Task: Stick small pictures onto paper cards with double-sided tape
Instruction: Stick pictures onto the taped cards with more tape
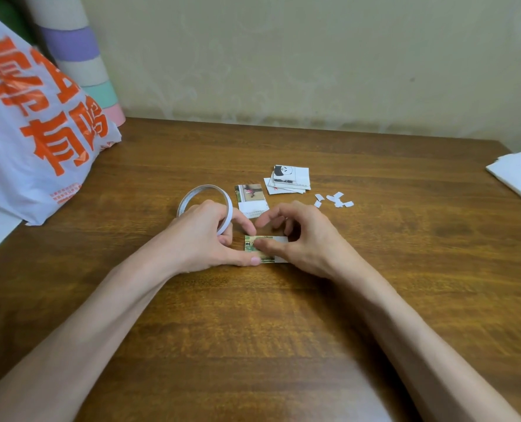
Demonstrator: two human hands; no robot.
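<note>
A paper card (pixel 281 239) lies flat on the table (pixel 253 330) between both hands, and every place here is told from it. A small picture (pixel 251 242), mostly green, sits on the card's left part, leaving a white strip of card bare on the right. The left hand (pixel 201 236) comes in from the card's left: its thumb tip rests on the picture's near edge and its forefinger tip touches the far left corner, while its other fingers (pixel 227 236) are curled round the near rim of the tape roll (pixel 202 188). The roll, a thin white ring, stands tilted just beyond and left of the card. The right hand (pixel 309 239) comes in from the card's right, its thumb laid straight across the middle of the picture and pressing down. The rest of its fingers are loosely bent above the card's far edge and grasp nothing. Just beyond the card lies a finished card (pixel 252 200) with a picture on its upper half. Farther beyond and a little right sits a stack of pictures (pixel 289 179), and right of that a few white backing scraps (pixel 334 200). Far left of the card stands a white plastic bag (pixel 33 132) with orange print, and far right a folded white sheet (pixel 518 175).
</note>
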